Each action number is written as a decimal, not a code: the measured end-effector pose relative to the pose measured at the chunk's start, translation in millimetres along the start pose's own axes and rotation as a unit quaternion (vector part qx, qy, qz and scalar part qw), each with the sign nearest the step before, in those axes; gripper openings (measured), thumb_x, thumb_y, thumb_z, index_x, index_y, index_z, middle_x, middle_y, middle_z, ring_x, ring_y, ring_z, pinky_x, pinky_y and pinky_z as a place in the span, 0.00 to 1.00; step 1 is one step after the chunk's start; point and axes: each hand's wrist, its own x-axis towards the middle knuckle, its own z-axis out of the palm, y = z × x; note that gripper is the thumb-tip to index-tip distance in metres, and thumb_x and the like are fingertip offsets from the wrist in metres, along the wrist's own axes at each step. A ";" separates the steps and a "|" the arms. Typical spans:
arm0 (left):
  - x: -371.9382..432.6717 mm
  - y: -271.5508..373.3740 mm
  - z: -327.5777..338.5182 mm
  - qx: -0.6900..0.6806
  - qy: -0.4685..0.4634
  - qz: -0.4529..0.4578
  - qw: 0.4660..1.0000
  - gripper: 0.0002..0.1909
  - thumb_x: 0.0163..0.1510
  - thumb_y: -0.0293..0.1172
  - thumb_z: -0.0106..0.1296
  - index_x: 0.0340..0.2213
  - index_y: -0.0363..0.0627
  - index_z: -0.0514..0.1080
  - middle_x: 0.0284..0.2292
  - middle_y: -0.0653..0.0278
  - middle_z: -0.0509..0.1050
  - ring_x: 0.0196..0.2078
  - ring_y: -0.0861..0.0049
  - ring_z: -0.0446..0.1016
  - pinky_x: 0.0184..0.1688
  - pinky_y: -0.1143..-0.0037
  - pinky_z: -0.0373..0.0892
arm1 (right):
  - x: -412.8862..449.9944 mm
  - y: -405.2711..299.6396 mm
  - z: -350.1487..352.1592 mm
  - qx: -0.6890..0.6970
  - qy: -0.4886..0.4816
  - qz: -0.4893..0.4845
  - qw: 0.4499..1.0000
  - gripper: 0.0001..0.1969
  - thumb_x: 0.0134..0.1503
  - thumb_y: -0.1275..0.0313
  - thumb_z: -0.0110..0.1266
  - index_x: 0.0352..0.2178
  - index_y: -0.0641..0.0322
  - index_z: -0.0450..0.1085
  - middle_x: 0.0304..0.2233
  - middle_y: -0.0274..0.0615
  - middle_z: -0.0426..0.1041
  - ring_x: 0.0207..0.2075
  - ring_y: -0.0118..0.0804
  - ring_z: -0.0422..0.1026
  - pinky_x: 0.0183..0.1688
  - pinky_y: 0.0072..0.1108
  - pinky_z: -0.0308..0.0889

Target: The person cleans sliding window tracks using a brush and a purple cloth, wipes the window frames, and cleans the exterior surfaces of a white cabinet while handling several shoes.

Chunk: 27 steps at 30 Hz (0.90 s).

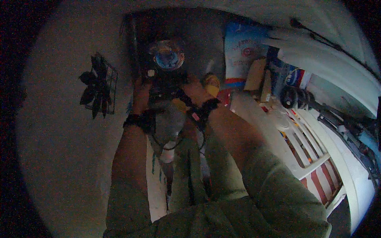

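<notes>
The view is very dark and grainy. My left hand [142, 93] reaches forward to the left edge of a dark object [163, 86] that I cannot identify. On its right side is my right hand [195, 90], its fingers hidden in shadow. Both wrists wear black bands. Just beyond the dark object lies a round, bluish, shiny thing [168, 59]. A small pale round item [151, 73] is beside my left fingers. Close to the right hand stands a yellow object [212, 84]. A greyish rounded thing [171, 119] is between my forearms.
A white plastic chair [297, 142] with a slatted back stands at the right. Behind it are a blue and white printed bag [242, 50] and cardboard pieces [256, 74]. A wire rack [112, 89] with dark leaf-like shapes is on the left. Pale fabric [321, 56] hangs at upper right.
</notes>
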 end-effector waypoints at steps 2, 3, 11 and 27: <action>-20.6 19.6 18.8 -0.031 0.000 0.022 0.999 0.31 0.54 0.36 0.50 0.58 0.40 0.58 0.54 0.57 0.65 0.53 0.62 0.65 0.54 0.69 0.63 | -20.4 10.0 -19.2 0.011 0.041 0.010 0.999 0.21 0.59 0.66 0.46 0.54 0.55 0.64 0.49 0.51 0.68 0.50 0.47 0.68 0.53 0.30 0.63; -27.4 25.5 17.1 -0.046 0.002 0.032 0.998 0.31 0.55 0.35 0.50 0.58 0.41 0.57 0.54 0.57 0.65 0.54 0.63 0.65 0.55 0.69 0.62 | -29.9 15.0 -33.8 0.178 0.014 0.090 0.980 0.21 0.59 0.65 0.48 0.53 0.56 0.65 0.48 0.51 0.69 0.48 0.45 0.69 0.50 0.29 0.65; -48.5 22.0 135.4 0.122 -0.238 0.207 0.941 0.31 0.55 0.32 0.47 0.60 0.42 0.54 0.58 0.49 0.60 0.58 0.60 0.62 0.58 0.69 0.59 | -87.3 41.0 -244.4 0.402 0.148 0.402 0.809 0.27 0.50 0.72 0.59 0.52 0.62 0.63 0.42 0.46 0.74 0.41 0.37 0.73 0.44 0.26 0.68; -114.4 -33.6 71.4 0.042 -0.206 0.039 0.977 0.28 0.60 0.32 0.44 0.60 0.42 0.53 0.57 0.60 0.62 0.58 0.71 0.61 0.58 0.73 0.59 | -57.1 140.3 -182.2 -0.211 -0.173 0.167 0.947 0.20 0.49 0.77 0.53 0.47 0.56 0.68 0.36 0.44 0.75 0.37 0.45 0.74 0.54 0.35 0.63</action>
